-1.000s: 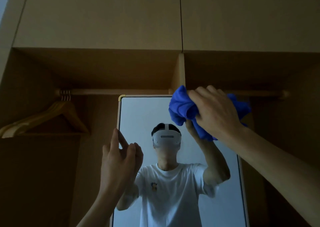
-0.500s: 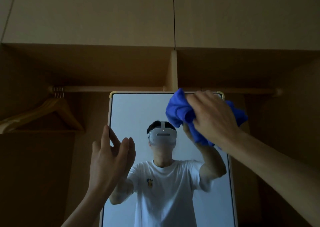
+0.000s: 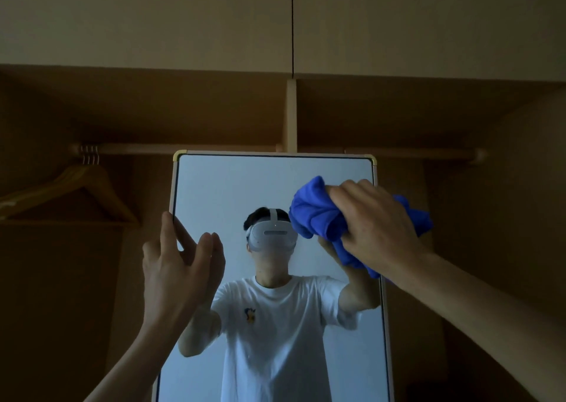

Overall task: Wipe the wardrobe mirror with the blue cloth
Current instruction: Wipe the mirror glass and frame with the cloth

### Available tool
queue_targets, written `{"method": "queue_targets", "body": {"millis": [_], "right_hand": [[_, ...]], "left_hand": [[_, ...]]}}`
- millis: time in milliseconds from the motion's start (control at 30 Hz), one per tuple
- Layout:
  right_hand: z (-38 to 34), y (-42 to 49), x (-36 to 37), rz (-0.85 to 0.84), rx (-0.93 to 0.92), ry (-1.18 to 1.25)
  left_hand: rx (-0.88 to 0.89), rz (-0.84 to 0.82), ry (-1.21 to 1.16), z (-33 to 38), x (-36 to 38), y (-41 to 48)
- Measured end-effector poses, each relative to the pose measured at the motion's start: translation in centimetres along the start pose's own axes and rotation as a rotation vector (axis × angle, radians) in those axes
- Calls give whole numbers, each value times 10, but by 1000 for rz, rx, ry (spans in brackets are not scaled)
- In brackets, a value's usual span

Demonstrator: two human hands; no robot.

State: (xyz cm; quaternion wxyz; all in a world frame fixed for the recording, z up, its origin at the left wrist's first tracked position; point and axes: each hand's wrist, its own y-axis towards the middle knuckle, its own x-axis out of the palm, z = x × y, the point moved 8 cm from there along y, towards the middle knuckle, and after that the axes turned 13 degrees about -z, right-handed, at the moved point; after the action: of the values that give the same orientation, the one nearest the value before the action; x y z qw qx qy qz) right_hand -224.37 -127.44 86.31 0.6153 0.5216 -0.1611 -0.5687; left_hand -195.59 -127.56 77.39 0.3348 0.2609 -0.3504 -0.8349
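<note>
- Dim wooden wardrobe [image 3: 92, 110] fills my view. Two pale cupboard doors [image 3: 153, 18] are shut across the top, high above both hands.
- Between my hands stands the mirror [image 3: 245, 187], upright in a thin pale frame with yellowish top corners, in front of the open compartments.
- My right hand [image 3: 373, 224] has its fingers curled round the blue cloth [image 3: 315, 214], which is bunched into a wad. The cloth bulges out left of the knuckles and again on the far side of the hand. It sits over the mirror's right edge, a little below the top corner, and seems pressed to the glass.
- My left hand [image 3: 180, 266] is raised with its fingers straight and loosely spread, holding nothing. Its forefinger tip is at the mirror's left frame; I cannot tell whether it touches.
- Above both hands a wooden rail [image 3: 183, 149] runs across, and the mirror's top hides its middle. An upright divider panel [image 3: 291, 116] rises above that, up and left of the right hand.
- Up and left of the left hand, wooden hangers [image 3: 82, 193] hang from the rail.
- Between the hands the glass shows a reflection [image 3: 275, 325] of a person in a white T-shirt and white headset. My left forearm blocks the lower left of the glass, and the cloth blocks the upper right.
</note>
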Motion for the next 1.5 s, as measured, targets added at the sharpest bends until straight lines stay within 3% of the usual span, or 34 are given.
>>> {"method": "queue_targets", "body": {"millis": [133, 567, 967, 1267, 1500], "right_hand": [[1, -3, 0, -22, -25, -30], [70, 15, -41, 115, 260, -162], [29, -28, -6, -39, 222, 9], [82, -9, -25, 17, 493, 269], [79, -7, -18, 74, 589, 162]], "left_hand": [[-11, -8, 20, 4, 1, -1], [-8, 18, 64, -2, -4, -5], [-30, 23, 66, 2, -3, -15], [8, 8, 39, 6, -10, -18], [48, -42, -76, 25, -20, 10]]}}
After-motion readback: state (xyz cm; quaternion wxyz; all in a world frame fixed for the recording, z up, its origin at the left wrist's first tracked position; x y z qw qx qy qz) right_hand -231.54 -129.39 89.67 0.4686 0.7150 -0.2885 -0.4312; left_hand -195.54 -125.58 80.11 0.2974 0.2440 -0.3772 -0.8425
